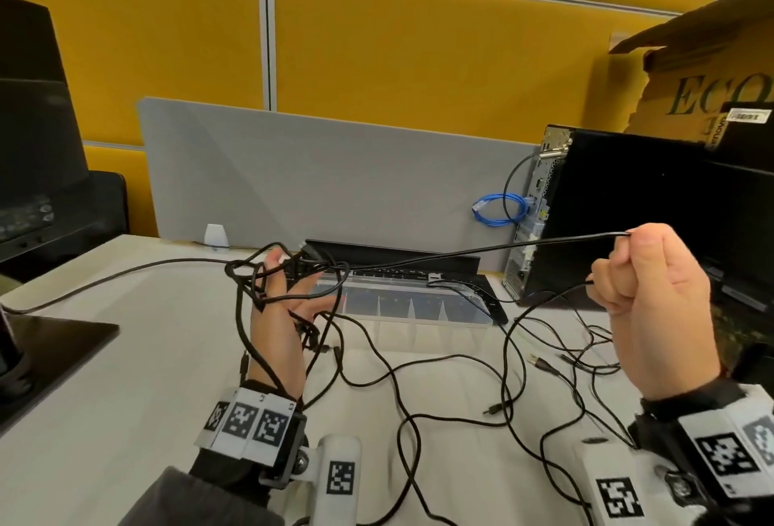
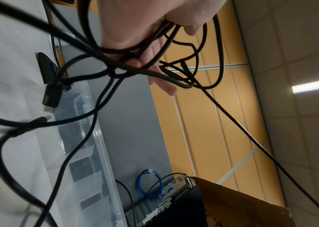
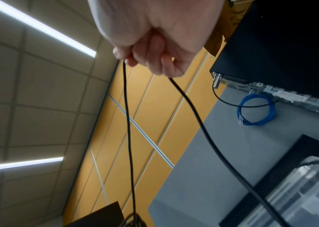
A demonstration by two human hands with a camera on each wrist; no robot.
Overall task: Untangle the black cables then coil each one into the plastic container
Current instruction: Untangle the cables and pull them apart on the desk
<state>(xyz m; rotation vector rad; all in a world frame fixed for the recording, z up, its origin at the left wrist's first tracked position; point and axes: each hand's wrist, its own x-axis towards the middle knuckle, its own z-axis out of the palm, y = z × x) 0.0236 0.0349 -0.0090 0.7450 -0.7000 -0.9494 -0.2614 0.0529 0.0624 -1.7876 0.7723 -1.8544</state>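
2 hands raised over the pale desk (image 1: 125, 379), wrists nearest, both wearing marked bands. Right hand (image 1: 653, 299) fisted, thumb and curled fingers clamped on 1 thin black strand (image 1: 481, 251), drawn taut toward the left; seen from the right wrist as 2 lines dropping away from the knuckles (image 3: 154, 50). Left hand (image 1: 278, 324) held upright, fingers spread and mostly straight, threaded through the knot (image 1: 259, 274) of black cables (loops wound round the fingers and across the palm, so more a peg than a grip). Below and between the hands, slack cables (image 1: 460, 391) sprawled over the desk, several plug ends lying loose.

Just beyond the knot, the clear plastic container (image 1: 419, 307) with its dividers, apparently without any coil in it yet; only a strand or 2 crossing its rim. Further back, a grey screen (image 1: 335, 182), a black computer tower (image 1: 620, 223) with a blue cable (image 1: 498, 211) looped beside it, a cardboard box (image 1: 712, 77) and yellow panels (image 1: 377, 43).

Judged by look: light, limp, fairly slick cord, springy enough to snag again. Best taken near a plug end and fed back through the loops, never yanked mid-length, since tension would likely tighten the knot. Untangling stage, with coiling not yet begun.
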